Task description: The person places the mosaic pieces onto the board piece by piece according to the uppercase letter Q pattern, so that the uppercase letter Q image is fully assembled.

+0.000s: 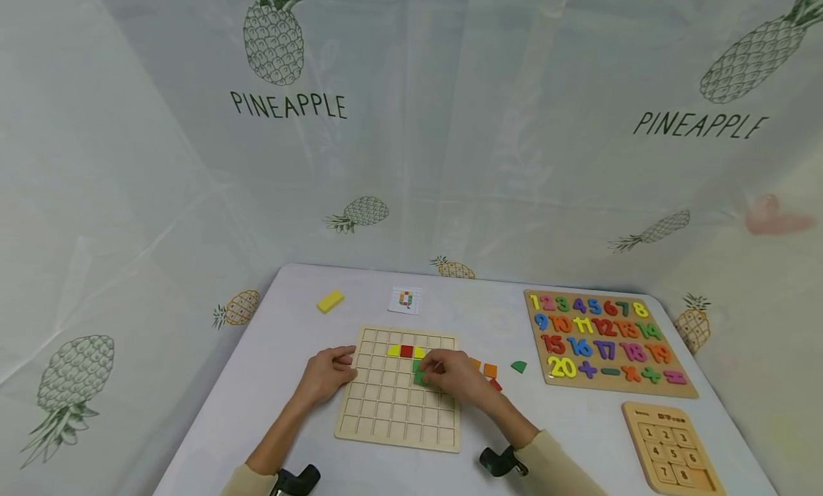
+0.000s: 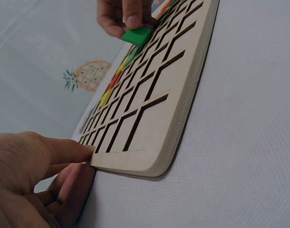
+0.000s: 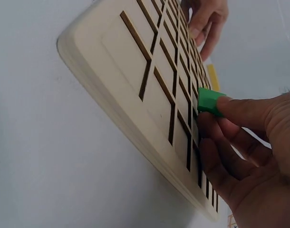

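Observation:
A square wooden grid board (image 1: 379,410) lies on the white table. Near its far edge, a red tile (image 1: 406,351) sits between two yellow tiles, with a green tile (image 1: 416,366) just below the right-hand yellow one. My right hand (image 1: 453,373) pinches another green tile (image 3: 209,100) between thumb and fingers over the board; the left wrist view shows it tilted above the grid. At the board's left edge, my left hand (image 1: 326,374) grips the rim, a digit on top and other fingers along the side.
Right of the board lie loose orange tiles (image 1: 491,371), a red piece (image 1: 495,384) and a green rounded piece (image 1: 519,366). Behind it are a pattern card (image 1: 405,300) and a yellow block (image 1: 331,301). Farther right are a number board (image 1: 537,331) and a wooden number puzzle (image 1: 674,442).

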Action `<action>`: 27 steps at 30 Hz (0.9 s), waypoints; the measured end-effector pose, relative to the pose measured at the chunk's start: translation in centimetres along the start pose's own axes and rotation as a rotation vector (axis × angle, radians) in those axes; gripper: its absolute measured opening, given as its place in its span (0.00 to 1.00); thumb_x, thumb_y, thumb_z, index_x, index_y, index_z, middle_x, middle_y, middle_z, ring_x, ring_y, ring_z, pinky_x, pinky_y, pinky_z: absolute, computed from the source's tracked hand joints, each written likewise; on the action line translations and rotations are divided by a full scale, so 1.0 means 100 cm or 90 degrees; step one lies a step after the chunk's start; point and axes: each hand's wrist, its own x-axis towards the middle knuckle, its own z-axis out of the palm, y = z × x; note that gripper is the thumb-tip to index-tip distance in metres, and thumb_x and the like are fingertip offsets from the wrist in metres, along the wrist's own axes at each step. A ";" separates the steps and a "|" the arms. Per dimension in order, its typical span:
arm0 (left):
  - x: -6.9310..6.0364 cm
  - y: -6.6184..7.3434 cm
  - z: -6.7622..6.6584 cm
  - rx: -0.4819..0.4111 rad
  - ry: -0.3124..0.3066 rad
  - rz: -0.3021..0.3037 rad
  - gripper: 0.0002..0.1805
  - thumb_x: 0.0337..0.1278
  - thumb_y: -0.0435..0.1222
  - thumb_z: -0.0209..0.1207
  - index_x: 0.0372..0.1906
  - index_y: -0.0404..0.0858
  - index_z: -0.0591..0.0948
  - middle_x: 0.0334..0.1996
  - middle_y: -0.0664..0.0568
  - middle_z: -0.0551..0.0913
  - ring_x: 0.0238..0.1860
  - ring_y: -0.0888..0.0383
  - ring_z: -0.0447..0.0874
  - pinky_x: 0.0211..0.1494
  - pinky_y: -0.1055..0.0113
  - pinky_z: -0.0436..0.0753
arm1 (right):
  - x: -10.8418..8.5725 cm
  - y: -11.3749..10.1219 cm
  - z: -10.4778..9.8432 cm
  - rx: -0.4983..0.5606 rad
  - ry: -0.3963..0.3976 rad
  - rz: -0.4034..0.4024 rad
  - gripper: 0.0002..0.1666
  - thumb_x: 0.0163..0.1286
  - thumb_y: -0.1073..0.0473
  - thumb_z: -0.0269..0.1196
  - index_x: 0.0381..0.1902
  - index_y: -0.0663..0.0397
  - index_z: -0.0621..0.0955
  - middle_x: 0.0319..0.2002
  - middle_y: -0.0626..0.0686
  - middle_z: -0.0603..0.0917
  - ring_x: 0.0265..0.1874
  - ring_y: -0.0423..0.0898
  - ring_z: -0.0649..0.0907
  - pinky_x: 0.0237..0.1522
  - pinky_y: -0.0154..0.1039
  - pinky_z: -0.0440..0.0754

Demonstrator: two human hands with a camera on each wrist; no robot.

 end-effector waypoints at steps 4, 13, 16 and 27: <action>0.000 0.000 0.000 0.000 0.000 0.000 0.29 0.50 0.30 0.71 0.61 0.33 0.81 0.40 0.50 0.83 0.40 0.58 0.85 0.41 0.66 0.84 | 0.001 -0.002 0.003 -0.005 0.002 -0.007 0.04 0.68 0.61 0.68 0.40 0.46 0.85 0.34 0.40 0.83 0.33 0.38 0.80 0.35 0.32 0.80; -0.001 0.000 0.000 0.003 0.000 0.000 0.29 0.50 0.31 0.70 0.61 0.33 0.81 0.41 0.50 0.84 0.41 0.57 0.86 0.42 0.65 0.84 | 0.003 -0.002 0.008 -0.039 0.008 -0.022 0.02 0.68 0.60 0.69 0.37 0.46 0.85 0.33 0.38 0.82 0.31 0.36 0.78 0.36 0.31 0.79; -0.001 0.000 0.000 0.004 -0.001 0.001 0.29 0.50 0.31 0.71 0.61 0.33 0.81 0.41 0.50 0.84 0.41 0.57 0.86 0.42 0.65 0.84 | 0.003 -0.002 0.009 -0.051 0.013 -0.025 0.02 0.67 0.60 0.69 0.36 0.46 0.85 0.32 0.38 0.81 0.31 0.36 0.78 0.35 0.31 0.79; 0.002 -0.007 0.003 0.021 0.005 0.015 0.28 0.52 0.31 0.71 0.62 0.34 0.81 0.41 0.51 0.84 0.41 0.58 0.86 0.43 0.64 0.84 | 0.003 -0.004 0.009 -0.086 0.026 -0.024 0.03 0.68 0.59 0.69 0.38 0.48 0.88 0.33 0.39 0.79 0.32 0.35 0.77 0.35 0.30 0.78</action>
